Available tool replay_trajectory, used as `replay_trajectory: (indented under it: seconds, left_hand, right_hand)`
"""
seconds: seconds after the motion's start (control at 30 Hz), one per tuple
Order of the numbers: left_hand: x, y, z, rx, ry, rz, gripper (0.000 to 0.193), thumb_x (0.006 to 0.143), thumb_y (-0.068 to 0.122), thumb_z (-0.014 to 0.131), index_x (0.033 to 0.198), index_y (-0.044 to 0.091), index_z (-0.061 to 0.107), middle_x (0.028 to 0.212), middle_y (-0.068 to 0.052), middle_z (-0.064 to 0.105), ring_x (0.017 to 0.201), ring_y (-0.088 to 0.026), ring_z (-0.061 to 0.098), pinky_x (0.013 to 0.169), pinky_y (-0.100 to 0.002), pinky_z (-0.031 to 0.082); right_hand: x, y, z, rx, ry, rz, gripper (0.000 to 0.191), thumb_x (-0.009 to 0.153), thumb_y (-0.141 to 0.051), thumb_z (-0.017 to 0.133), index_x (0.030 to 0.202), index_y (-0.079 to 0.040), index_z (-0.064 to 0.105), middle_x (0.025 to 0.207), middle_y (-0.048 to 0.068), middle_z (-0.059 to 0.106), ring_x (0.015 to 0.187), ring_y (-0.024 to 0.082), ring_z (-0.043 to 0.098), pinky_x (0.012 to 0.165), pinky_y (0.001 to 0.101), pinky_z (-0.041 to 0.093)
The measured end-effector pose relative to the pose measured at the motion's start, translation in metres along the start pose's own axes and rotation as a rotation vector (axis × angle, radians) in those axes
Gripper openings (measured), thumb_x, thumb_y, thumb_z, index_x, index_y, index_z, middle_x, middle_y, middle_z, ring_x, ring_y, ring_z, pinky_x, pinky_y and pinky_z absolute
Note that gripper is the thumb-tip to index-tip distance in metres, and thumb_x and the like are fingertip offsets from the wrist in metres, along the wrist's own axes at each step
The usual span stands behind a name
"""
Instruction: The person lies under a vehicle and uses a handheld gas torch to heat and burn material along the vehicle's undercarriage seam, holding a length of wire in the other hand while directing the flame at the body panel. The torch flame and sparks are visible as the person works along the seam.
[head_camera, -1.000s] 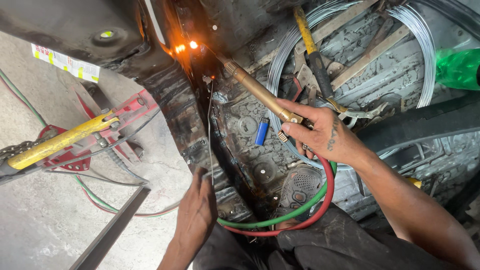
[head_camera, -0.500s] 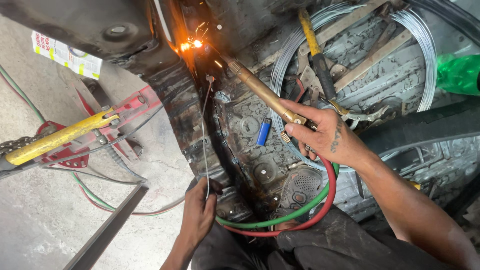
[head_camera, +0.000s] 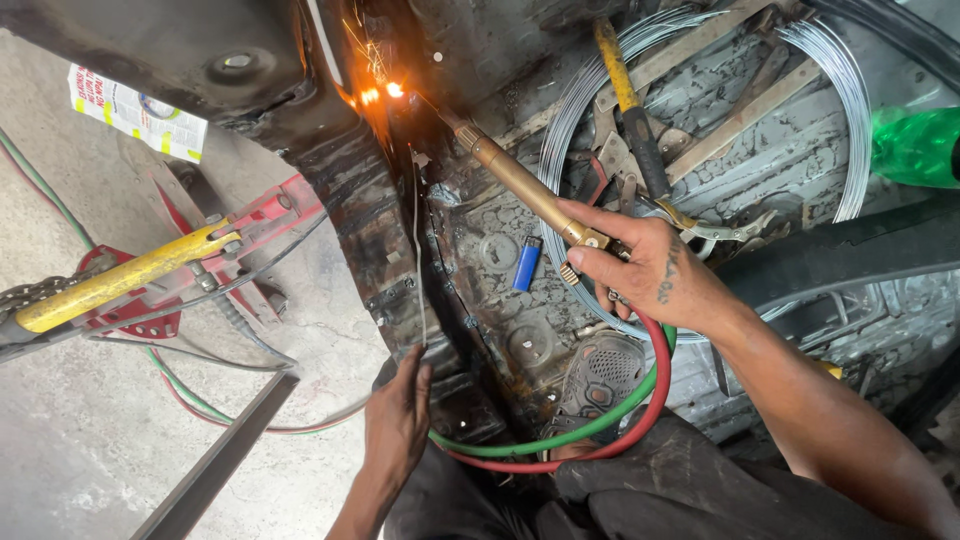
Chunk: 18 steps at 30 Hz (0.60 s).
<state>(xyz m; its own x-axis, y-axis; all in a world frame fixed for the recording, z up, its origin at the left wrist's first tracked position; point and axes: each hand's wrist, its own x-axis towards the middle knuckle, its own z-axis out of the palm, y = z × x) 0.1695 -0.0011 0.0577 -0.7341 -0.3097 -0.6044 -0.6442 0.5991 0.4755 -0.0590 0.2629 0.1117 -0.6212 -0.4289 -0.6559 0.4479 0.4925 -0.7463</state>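
I see no proper container here; the nearest to one is the black car floor pan (head_camera: 480, 250), and lying in it are a small blue lighter (head_camera: 527, 264), a coil of grey wire (head_camera: 700, 120), a yellow-handled tool (head_camera: 625, 90) and metal locking pliers (head_camera: 720, 228). A green plastic bottle (head_camera: 915, 145) sits at the far right edge. My right hand (head_camera: 650, 272) is closed around the rear end of the brass torch (head_camera: 520, 185), fingers wrapped about its valve block. The torch runs up and left from that hand as a long golden tube, narrowing to a dark tip where an orange glow and sparks (head_camera: 385, 92) show on the blackened metal seam (head_camera: 385, 220). A green hose (head_camera: 580, 428) and a red hose (head_camera: 640, 420) loop together from under the right hand down toward my lap. My left hand (head_camera: 398, 415) is lower, well apart from the torch, fingers pinched on the bottom end of a thin filler rod (head_camera: 417, 250) that rises nearly straight up toward the glow; I cannot tell whether its top touches the seam. On the concrete floor (head_camera: 80, 450) to the left lie a red frame with a yellow bar (head_camera: 120, 280) and a printed paper (head_camera: 135, 112).
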Motion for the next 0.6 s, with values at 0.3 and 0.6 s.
replay_trajectory:
  seconds: [0.3,0.6]
  left_hand:
    - [-0.004,0.035,-0.012,-0.360,0.261,0.179,0.032,0.106,0.017,0.049,0.124,-0.004,0.065,0.069,-0.008,0.059,0.061,-0.014,0.055,0.059,-0.030,0.047]
    - [0.031,0.060,-0.012,-0.278,0.402,0.302,0.029,0.111,0.016,0.050,0.126,-0.005,0.064,0.088,-0.018,0.067,0.077,-0.021,0.063,0.069,-0.034,0.050]
  right_hand:
    - [0.000,-0.003,0.001,0.058,-0.009,-0.024,0.060,0.093,-0.017,0.065,0.151,-0.017,0.051,0.083,0.001,0.069,0.052,0.007,0.059,0.040,0.0254,0.049]
    - [0.002,-0.002,0.000,0.061,-0.007,-0.011,0.058,0.095,-0.015,0.063,0.152,-0.016,0.051,0.081,0.003,0.067,0.051,0.008,0.059,0.038,0.0263,0.048]
